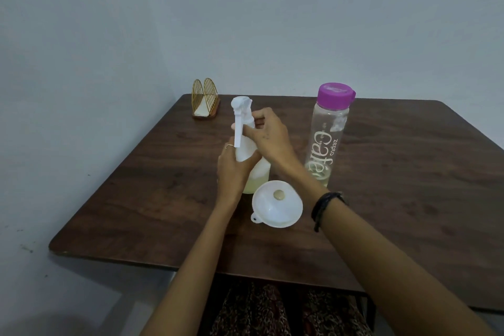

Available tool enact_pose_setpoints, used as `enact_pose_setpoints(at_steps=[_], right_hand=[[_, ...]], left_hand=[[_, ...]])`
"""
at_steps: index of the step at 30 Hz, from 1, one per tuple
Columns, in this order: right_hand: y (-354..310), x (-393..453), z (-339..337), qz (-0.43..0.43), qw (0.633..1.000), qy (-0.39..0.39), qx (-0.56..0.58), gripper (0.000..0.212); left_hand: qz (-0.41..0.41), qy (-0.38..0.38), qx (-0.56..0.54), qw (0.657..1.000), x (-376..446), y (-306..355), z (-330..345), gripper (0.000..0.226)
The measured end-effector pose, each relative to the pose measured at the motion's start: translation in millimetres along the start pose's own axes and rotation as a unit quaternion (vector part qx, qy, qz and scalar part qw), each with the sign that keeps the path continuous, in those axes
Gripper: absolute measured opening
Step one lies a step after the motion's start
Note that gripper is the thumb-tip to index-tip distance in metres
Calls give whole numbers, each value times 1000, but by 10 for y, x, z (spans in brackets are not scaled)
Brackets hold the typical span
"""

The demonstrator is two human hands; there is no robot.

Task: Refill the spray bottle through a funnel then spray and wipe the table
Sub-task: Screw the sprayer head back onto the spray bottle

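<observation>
Head view, looking down on a dark wood-grain tabletop (381, 199) set against a pale wall. A white spray bottle (252, 166) stands upright near the middle of the tabletop, its trigger head (241, 106) in place at the top, with the trigger lever hanging down on the left side. A shallow layer of pale yellowish liquid shows at the base of the bottle.

The left hand (234, 169) wraps the bottle's body from the left, its grip pressed closed around the white wall; a ring sits on one finger. The right hand (268, 136) reaches in from the right and closes its grip around the neck just below the trigger head, fingers curled over the collar. A dark band circles the right wrist.

A white funnel (277, 204) lies on the tabletop just in front of the bottle, between the two forearms, with its wide mouth facing the camera and a small tab at its lower left rim. It is apart from both hands.

To the right, a clear water bottle (327, 139) with a purple cap stands upright, holding only a little liquid at its bottom. At the far left corner stands a gold wire napkin holder (205, 101) containing a white napkin.
</observation>
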State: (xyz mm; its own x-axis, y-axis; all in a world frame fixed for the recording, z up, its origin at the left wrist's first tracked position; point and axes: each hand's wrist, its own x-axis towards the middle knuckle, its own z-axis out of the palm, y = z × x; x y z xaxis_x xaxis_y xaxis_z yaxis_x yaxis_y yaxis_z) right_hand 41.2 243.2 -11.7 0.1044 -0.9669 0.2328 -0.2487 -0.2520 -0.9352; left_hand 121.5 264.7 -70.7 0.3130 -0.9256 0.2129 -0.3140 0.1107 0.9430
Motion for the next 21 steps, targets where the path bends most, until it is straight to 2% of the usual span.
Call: enact_pose_setpoints(at_steps=[3,5,9,14,16,18,21], right_hand=[[2,111,-192,-2,990,-134,33,20],[-11,124,-222,6,985,-162,52,19],[48,77,-116,-2,995,-89,33,27],[58,-84,217,-41,992,107,-46,32],[45,-132,256,-47,988,137,-54,36],[43,-98,162,-49,992,108,-37,34],[7,4,-60,-15,999,-27,9,30]], left_hand=[[-27,-5,-8,1000,35,-3,-2,45],[-36,-12,-3,999,44,-6,9,47],[-14,5,-1,1000,41,-41,28,44],[32,36,18,999,-18,-46,57,55],[44,31,27,998,-20,-24,49,43],[42,20,25,999,-6,-4,25,32],[8,2,9,1000,23,13,-6,38]])
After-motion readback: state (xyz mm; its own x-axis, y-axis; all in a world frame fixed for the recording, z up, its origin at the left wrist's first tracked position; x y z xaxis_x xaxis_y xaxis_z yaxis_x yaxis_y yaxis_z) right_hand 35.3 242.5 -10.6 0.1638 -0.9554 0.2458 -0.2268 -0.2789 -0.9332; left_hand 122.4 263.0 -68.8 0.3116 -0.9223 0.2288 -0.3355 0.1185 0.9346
